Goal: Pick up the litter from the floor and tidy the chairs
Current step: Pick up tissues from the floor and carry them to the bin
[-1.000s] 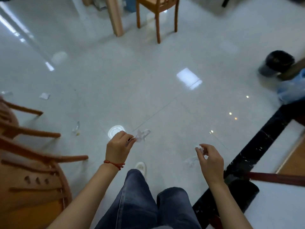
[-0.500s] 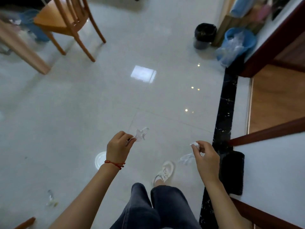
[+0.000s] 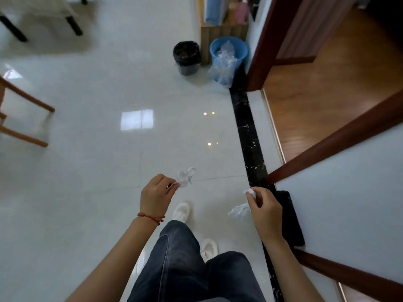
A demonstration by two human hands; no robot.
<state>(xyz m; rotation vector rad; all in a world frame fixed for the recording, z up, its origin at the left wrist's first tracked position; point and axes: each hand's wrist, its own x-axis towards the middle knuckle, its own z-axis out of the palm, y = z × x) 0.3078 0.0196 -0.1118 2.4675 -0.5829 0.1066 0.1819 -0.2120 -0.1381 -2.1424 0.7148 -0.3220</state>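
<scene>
The person has turned and stepped toward the black bin (image 3: 187,57) and blue bin (image 3: 229,50), which now lie straight ahead. The white lid and the tipped chair that lay behind, away from the black bin, have left view.

Black mat (image 3: 291,219) beside dark doorframe (image 3: 265,43)

Two hands are in view — the left hand (image 3: 155,196) and the right hand (image 3: 266,212) — each pinching crumpled litter: one clear scrap (image 3: 185,177) on the left, white scraps (image 3: 241,209) on the right. Two bins stand together — one black bin (image 3: 187,57), one blue bin (image 3: 229,53). Two white shoes (image 3: 181,211) show.
</scene>
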